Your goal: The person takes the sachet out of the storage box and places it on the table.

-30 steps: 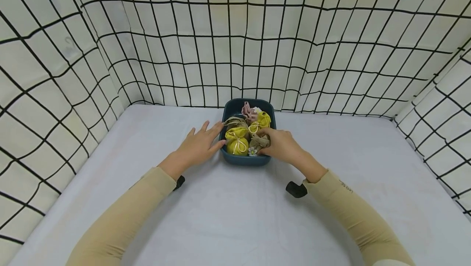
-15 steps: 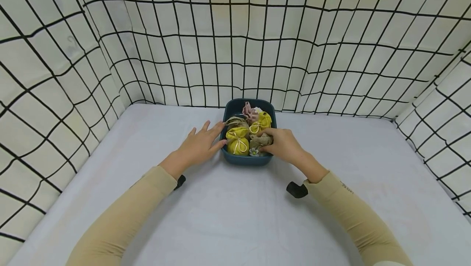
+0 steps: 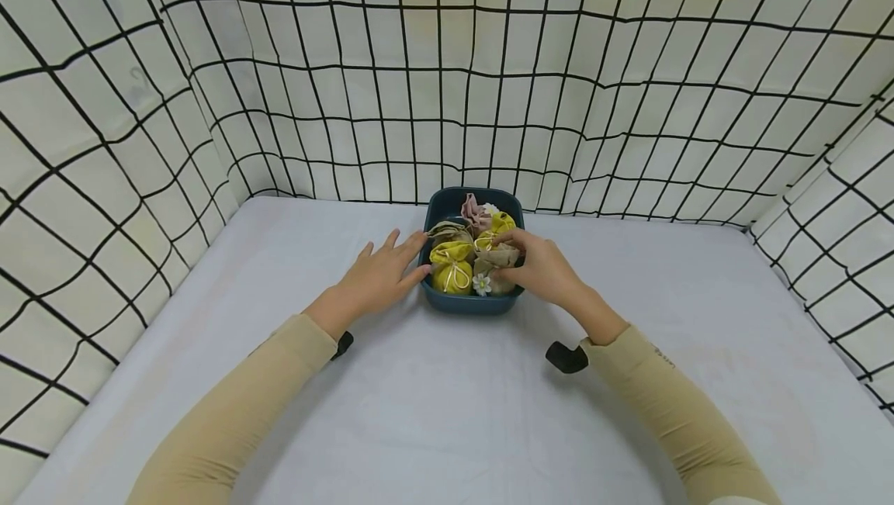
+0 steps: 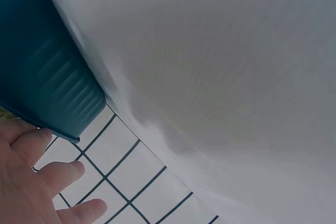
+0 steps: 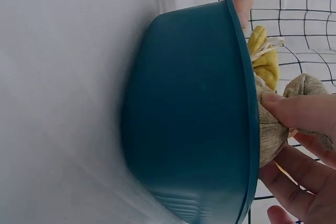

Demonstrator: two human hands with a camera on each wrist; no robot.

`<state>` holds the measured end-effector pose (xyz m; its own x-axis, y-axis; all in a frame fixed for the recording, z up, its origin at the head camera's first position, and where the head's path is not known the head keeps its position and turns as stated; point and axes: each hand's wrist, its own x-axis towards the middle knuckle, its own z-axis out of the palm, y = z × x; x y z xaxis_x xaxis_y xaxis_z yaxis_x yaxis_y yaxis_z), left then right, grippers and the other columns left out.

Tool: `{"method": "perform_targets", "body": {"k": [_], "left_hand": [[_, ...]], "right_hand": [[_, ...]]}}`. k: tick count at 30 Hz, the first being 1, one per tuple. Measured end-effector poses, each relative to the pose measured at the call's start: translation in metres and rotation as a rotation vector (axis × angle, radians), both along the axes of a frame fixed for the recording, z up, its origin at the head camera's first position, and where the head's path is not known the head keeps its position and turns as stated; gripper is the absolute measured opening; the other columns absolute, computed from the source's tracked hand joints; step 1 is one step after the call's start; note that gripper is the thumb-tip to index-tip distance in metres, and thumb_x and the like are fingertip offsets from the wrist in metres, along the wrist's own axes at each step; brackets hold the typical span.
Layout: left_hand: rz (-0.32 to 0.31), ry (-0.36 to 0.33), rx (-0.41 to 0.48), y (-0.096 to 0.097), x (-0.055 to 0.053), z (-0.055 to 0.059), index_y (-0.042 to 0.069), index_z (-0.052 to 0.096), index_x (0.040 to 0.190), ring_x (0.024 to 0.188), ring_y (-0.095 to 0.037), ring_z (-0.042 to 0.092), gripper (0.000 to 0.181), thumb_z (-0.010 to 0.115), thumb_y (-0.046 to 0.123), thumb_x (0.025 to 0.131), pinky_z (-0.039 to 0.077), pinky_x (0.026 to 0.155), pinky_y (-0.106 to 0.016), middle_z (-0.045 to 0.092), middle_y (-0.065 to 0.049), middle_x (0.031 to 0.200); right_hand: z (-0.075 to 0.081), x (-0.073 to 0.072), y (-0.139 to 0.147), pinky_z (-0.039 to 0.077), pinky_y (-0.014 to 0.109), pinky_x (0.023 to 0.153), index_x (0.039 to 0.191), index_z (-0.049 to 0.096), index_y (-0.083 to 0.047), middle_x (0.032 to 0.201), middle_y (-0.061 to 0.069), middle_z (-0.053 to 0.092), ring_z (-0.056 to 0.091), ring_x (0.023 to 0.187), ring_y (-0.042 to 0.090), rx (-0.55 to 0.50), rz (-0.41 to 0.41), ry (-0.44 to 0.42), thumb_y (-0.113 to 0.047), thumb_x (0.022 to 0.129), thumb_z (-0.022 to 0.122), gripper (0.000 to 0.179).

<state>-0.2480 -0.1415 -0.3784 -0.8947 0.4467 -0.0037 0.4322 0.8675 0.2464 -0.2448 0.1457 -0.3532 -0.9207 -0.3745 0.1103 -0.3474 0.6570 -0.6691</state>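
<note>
A dark teal plastic bin (image 3: 469, 304) holds several small drawstring pouches. My right hand (image 3: 545, 266) pinches a beige pouch (image 5: 270, 135) between thumb and fingers at the bin's front right, just above the rim in the right wrist view. A small white flower (image 3: 482, 283) shows at this pouch's left side. Beside it sits a yellow pouch (image 3: 452, 276) tied with a pale cord bow. Behind are another yellow pouch (image 3: 501, 222), a brownish pouch (image 3: 450, 232) and a pink one (image 3: 475, 212). My left hand (image 3: 380, 276), fingers spread and straight, rests against the bin's left rim.
The bin stands on a white cloth-covered table (image 3: 433, 412), near its back edge. White walls with a black grid (image 3: 391, 86) rise behind and on both sides. A black wrist device (image 3: 566, 357) sits below my right sleeve.
My right hand has lifted slightly, and the beige pouch in its fingers now stands more upright and shows more of itself. My left hand stays at the rim.
</note>
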Motion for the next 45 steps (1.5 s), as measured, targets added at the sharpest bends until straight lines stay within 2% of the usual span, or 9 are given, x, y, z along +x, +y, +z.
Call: {"method": "perform_targets", "body": {"k": [4,8,11,18,31,37,41,45], "left_hand": [[0.000,-0.005,0.003,0.000,0.000,0.000,0.013,0.022,0.165,0.155,-0.039,0.012,0.070,0.039,0.052,0.110,0.015,0.116,-0.071,0.021,-0.005,0.169],[-0.002,-0.002,0.003,0.000,0.000,0.000,0.012,0.023,0.165,0.154,-0.040,0.013,0.070,0.040,0.051,0.110,0.015,0.116,-0.071,0.021,-0.006,0.169],[-0.001,-0.003,0.005,0.000,0.000,0.000,0.012,0.023,0.165,0.154,-0.040,0.013,0.070,0.040,0.051,0.110,0.015,0.115,-0.071,0.021,-0.006,0.169],[0.002,-0.007,0.012,0.000,0.000,0.000,0.013,0.022,0.165,0.155,-0.039,0.012,0.070,0.040,0.051,0.110,0.014,0.116,-0.071,0.020,-0.005,0.169],[0.003,-0.006,0.013,0.000,-0.001,0.000,0.013,0.022,0.165,0.154,-0.039,0.014,0.070,0.040,0.051,0.110,0.016,0.116,-0.071,0.021,-0.005,0.169],[0.000,0.000,0.015,-0.001,-0.001,-0.001,0.013,0.022,0.165,0.154,-0.040,0.014,0.070,0.040,0.052,0.109,0.017,0.115,-0.072,0.021,-0.005,0.169],[0.001,-0.001,0.012,-0.001,0.000,0.000,0.013,0.022,0.165,0.154,-0.039,0.014,0.070,0.040,0.052,0.110,0.017,0.115,-0.072,0.022,-0.005,0.169],[0.001,-0.005,0.015,0.000,0.000,0.001,0.012,0.023,0.165,0.154,-0.039,0.014,0.070,0.040,0.051,0.110,0.017,0.115,-0.072,0.022,-0.005,0.169]], "right_hand": [[0.002,-0.001,0.002,0.052,0.052,0.090,0.132,0.063,-0.009,0.129,0.017,0.066,0.060,0.118,0.036,-0.035,-0.021,0.005,-0.016,0.088,0.084,0.049],[0.004,-0.003,0.005,0.051,0.054,0.091,0.133,0.064,-0.009,0.132,0.016,0.064,0.058,0.120,0.036,-0.067,-0.042,0.011,-0.019,0.088,0.084,0.050],[0.007,-0.003,0.006,0.051,0.051,0.088,0.130,0.066,-0.007,0.127,0.014,0.067,0.060,0.118,0.034,-0.110,-0.050,0.008,-0.019,0.088,0.084,0.048],[0.010,-0.004,0.011,0.057,0.041,0.086,0.123,0.068,0.001,0.120,0.015,0.070,0.066,0.114,0.030,-0.286,-0.040,-0.034,-0.012,0.090,0.081,0.038],[0.012,-0.003,0.015,0.053,0.038,0.088,0.124,0.070,0.000,0.116,0.012,0.073,0.062,0.117,0.028,-0.377,-0.091,-0.101,-0.014,0.089,0.081,0.039],[0.012,-0.003,0.019,0.052,0.032,0.088,0.129,0.068,0.002,0.118,0.014,0.072,0.062,0.120,0.027,-0.423,-0.092,-0.105,-0.013,0.090,0.080,0.043],[0.013,-0.002,0.022,0.052,0.026,0.086,0.133,0.064,0.004,0.119,0.015,0.071,0.063,0.115,0.022,-0.454,-0.095,-0.111,-0.012,0.091,0.079,0.047],[0.012,-0.002,0.026,0.053,0.023,0.082,0.133,0.060,0.006,0.115,0.012,0.069,0.063,0.103,0.017,-0.495,-0.100,-0.133,-0.009,0.092,0.077,0.047]]}}
